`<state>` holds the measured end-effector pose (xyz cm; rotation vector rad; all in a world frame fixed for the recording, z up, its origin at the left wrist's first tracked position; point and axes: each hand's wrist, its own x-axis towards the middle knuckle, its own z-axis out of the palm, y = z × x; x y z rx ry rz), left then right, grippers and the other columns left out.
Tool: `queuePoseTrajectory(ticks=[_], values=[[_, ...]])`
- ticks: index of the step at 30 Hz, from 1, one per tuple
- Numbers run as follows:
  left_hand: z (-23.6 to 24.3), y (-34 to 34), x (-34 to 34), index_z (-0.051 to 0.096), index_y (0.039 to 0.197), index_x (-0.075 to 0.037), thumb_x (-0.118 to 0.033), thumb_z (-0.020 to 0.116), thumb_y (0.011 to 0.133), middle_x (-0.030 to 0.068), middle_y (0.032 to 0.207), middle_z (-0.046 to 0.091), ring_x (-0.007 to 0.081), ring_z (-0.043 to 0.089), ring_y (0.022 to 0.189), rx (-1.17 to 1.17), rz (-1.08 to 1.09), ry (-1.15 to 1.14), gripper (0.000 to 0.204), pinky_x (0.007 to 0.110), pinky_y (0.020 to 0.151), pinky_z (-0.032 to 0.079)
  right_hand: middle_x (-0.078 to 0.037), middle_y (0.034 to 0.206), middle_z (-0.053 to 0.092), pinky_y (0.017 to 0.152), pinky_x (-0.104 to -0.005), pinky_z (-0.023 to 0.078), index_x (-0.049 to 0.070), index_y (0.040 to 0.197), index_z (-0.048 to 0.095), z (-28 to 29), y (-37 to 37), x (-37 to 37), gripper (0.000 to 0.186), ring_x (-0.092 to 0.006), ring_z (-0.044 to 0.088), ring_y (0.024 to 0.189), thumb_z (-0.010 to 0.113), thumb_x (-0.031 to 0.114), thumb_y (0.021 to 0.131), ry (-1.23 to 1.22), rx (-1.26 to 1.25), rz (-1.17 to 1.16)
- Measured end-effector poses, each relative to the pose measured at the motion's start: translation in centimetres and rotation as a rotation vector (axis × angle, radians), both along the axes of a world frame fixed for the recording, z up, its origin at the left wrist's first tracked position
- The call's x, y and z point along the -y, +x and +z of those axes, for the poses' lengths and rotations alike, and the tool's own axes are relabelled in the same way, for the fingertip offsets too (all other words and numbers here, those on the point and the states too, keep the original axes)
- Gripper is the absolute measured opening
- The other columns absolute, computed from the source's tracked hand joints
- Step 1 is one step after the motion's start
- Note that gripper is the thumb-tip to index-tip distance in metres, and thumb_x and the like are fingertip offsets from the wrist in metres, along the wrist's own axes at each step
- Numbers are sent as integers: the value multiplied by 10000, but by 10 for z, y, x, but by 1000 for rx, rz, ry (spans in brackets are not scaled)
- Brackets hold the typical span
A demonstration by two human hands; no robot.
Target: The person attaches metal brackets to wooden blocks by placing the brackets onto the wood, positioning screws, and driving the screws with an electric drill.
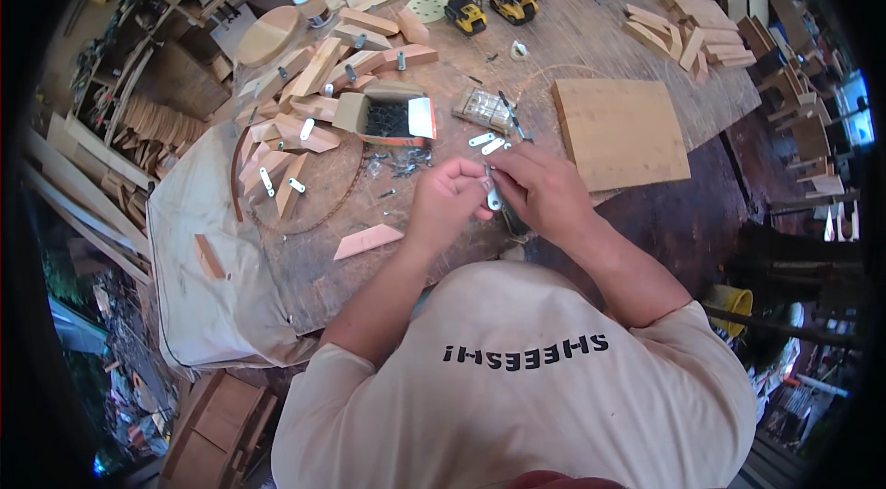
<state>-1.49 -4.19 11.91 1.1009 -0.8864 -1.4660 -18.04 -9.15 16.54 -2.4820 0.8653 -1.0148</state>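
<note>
In the head view my left hand (448,198) and my right hand (535,184) meet at the middle of the worktable, fingers curled around a small metal plate (495,200), which both seem to grip. Just beyond them lie white metal plates (494,144), a clear case of small bits (483,107) and a slim dark tool (512,115). An open cardboard box of black screws (383,118) stands to the back left, with loose screws beside it. A cut wood piece (367,240) rests nearer me, left of my hands.
Wood blocks (323,65), several with metal plates, cover the back left. Two yellow-black drills (466,16) and a glue bottle (312,2) stand behind. A square board (618,134) lies right, offcuts (692,39) far right. A canvas cloth (212,304) drapes the left edge.
</note>
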Motion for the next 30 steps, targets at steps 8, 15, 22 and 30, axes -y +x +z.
queuePoseTrajectory(ticks=[8,15,22,30], values=[[6,5,-41,557,1034,49,-39,567,891,102,849,648,124,629,712,-74,104,-10,168,230,615,531,-105,845,664,640,-341,515,45,902,648,-1,15,-22,148,-273,650,740,686,43,758,62,30,103],[3,36,-60,569,1029,31,-75,614,882,89,841,667,114,640,715,4,106,-50,187,227,615,540,-105,800,631,602,-382,501,55,887,617,-9,44,-33,122,-286,626,715,665,74,776,53,35,163],[-1,74,-73,571,1019,41,-59,592,890,98,861,670,115,641,732,-49,145,-47,165,230,625,541,-98,759,592,588,-388,491,63,866,594,-15,84,-48,116,-287,608,679,666,77,775,-3,-13,157],[-5,126,-88,581,1018,46,-30,573,891,93,853,670,93,632,737,-44,109,-15,148,216,619,535,-116,848,660,644,-347,517,72,970,648,-26,134,-70,201,-295,642,749,687,86,773,329,91,31]])
